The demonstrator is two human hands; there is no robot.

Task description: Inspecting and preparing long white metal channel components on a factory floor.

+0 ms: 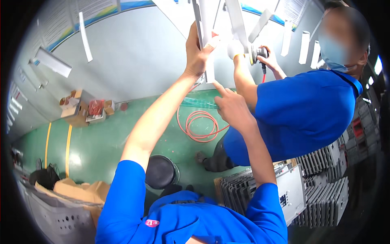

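My left hand point(198, 55) is raised at the top middle, wrapped round a long, narrow white metal strip point(209, 67) that stands upright. The strip's upper end runs out of view, and a small red spot shows by my thumb. Just below and to the right, my right hand point(235, 106) holds nothing. Its index finger is stretched up to the strip's lower end, and the other fingers are partly curled; whether the fingertip touches the strip I cannot tell. Close by on the right, a co-worker's hand grips a round power sander point(256, 53) against another hanging white strip point(237, 24).
A masked co-worker in blue point(304, 114) stands close on my right. Coiled red hose point(202, 127) lies on the green floor. A black round stool point(159, 171) is near my legs. Stacked grey panels point(321, 199) stand lower right, cardboard boxes point(76, 114) by the wall.
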